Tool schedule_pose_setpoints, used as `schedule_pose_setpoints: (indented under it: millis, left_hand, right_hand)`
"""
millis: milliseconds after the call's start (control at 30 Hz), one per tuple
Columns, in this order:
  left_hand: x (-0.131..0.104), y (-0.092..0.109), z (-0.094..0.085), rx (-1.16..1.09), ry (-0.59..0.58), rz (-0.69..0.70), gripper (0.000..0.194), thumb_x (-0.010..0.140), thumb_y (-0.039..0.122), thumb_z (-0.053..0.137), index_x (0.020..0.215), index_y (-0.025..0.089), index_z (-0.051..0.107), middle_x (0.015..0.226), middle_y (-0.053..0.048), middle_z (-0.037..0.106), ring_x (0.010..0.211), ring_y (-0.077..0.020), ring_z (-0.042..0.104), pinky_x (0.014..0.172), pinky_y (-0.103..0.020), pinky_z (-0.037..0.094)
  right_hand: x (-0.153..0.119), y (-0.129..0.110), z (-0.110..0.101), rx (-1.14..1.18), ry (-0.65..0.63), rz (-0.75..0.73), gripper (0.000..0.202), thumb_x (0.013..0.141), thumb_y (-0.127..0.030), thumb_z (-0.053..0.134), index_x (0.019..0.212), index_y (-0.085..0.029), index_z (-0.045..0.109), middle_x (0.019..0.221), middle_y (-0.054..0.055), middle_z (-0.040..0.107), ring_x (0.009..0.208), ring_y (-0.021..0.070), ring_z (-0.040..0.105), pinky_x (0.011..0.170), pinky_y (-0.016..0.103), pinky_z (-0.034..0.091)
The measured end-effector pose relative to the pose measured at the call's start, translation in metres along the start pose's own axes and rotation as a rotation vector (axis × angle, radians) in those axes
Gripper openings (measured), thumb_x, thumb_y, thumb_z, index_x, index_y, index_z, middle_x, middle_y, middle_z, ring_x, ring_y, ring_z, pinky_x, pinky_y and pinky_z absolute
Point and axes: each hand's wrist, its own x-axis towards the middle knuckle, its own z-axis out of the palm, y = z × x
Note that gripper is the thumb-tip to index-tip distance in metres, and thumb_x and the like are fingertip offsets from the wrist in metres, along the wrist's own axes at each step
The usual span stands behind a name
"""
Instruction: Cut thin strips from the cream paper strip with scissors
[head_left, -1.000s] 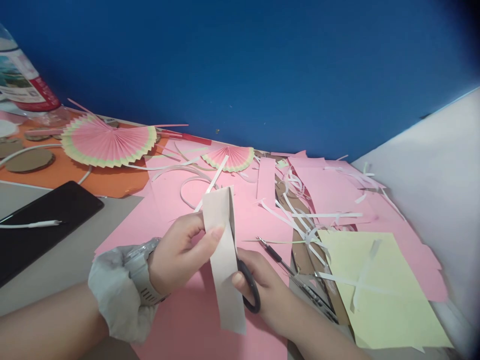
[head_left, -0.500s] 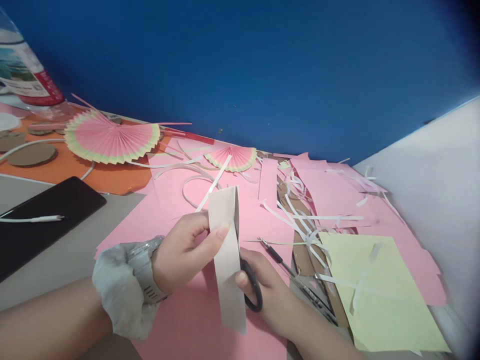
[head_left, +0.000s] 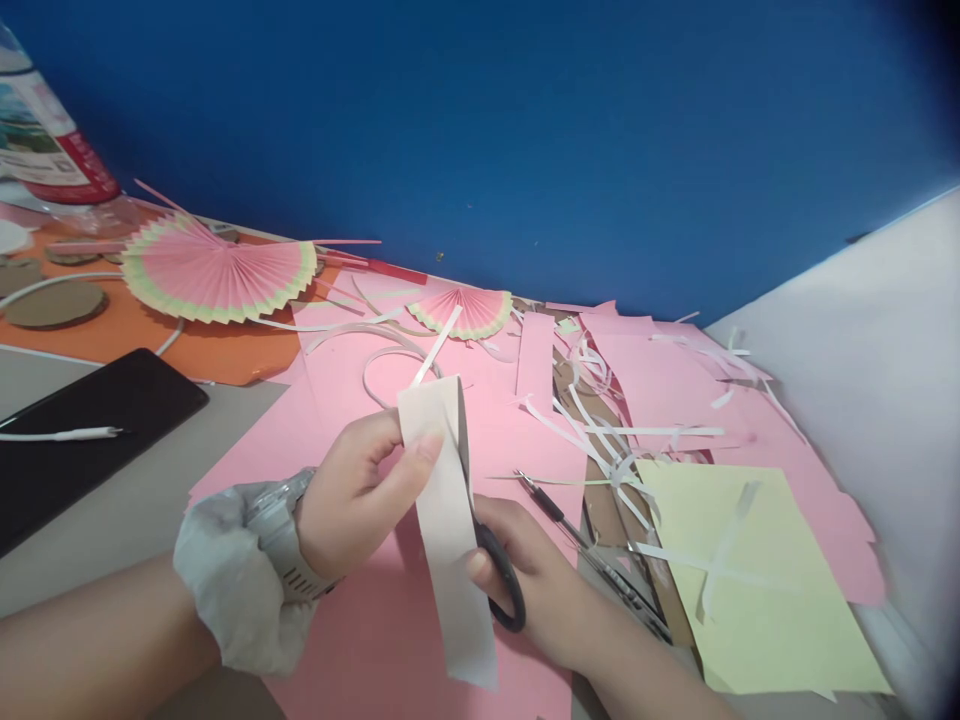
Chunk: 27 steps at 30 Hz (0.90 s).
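Observation:
A whitish paper strip (head_left: 442,560), bent over at its top, is pinched between the thumb and fingers of my left hand (head_left: 367,495). My right hand (head_left: 536,580) is closed around the black handles of a pair of scissors (head_left: 504,585). Their blades lie along the strip's right edge and are mostly hidden by the paper. Pink paper (head_left: 375,640) spreads beneath both hands. Just right of the scissors lies a pen (head_left: 551,505). My left wrist wears a watch and a grey scrunchie (head_left: 240,580).
Two pleated pink paper fans (head_left: 225,270) with yellow-green rims stand at the back. A black phone (head_left: 97,430), a cable and a bottle (head_left: 56,140) are at left. Pale green paper (head_left: 772,610) and curled white strips (head_left: 600,430) lie at right. A blue wall (head_left: 480,130) rises behind.
My left hand and the top of the strip have shifted slightly left, so the strip leans more. The scissors in my right hand have turned a little and stay at the strip's right edge.

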Motion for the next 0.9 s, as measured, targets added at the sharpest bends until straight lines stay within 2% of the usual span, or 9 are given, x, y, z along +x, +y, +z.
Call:
schedule_pose_setpoints:
  millis: [200,533,767,900]
  left_hand:
    - [-0.0016,-0.0008,-0.0008,-0.013,-0.036,-0.023,0.030,0.090,0.024,0.036,0.063,0.016,0.047,0.058,0.004,0.046,0.051,-0.0074,0.039,0.046,-0.019,0.033]
    - [-0.0004,-0.0012,-0.0003,-0.023,-0.030,0.017,0.028,0.089,0.020,0.037,0.063,0.016,0.045,0.057,0.005,0.044,0.051,-0.0065,0.039,0.047,-0.018,0.034]
    - [-0.0026,-0.0029,-0.0008,-0.043,-0.059,0.001,0.030,0.090,0.020,0.036,0.063,0.017,0.049,0.055,0.005,0.050,0.049,-0.0067,0.043,0.047,-0.018,0.036]
    - [-0.0018,-0.0027,-0.0010,-0.025,-0.035,0.020,0.028,0.089,0.019,0.038,0.064,0.016,0.048,0.058,0.004,0.051,0.051,-0.0066,0.044,0.048,-0.017,0.036]
  right_hand:
    - [0.0015,0.0014,-0.0002,0.009,-0.008,-0.020,0.044,0.083,-0.061,0.038,0.073,-0.019,0.035,0.070,-0.003,0.027,0.064,0.0134,0.023,0.055,0.025,0.021]
    - [0.0003,0.0000,-0.0015,0.001,-0.020,-0.026,0.043,0.084,-0.060,0.038,0.074,-0.019,0.036,0.070,-0.003,0.026,0.063,0.0130,0.023,0.054,0.024,0.020]
    - [0.0004,0.0027,-0.0007,-0.011,-0.002,-0.020,0.044,0.084,-0.061,0.037,0.072,-0.019,0.034,0.070,-0.003,0.025,0.064,0.0134,0.022,0.055,0.025,0.020]
    - [-0.0001,0.0024,-0.0009,-0.016,0.001,-0.034,0.044,0.084,-0.061,0.037,0.072,-0.019,0.034,0.071,-0.003,0.025,0.065,0.0137,0.023,0.055,0.025,0.020]
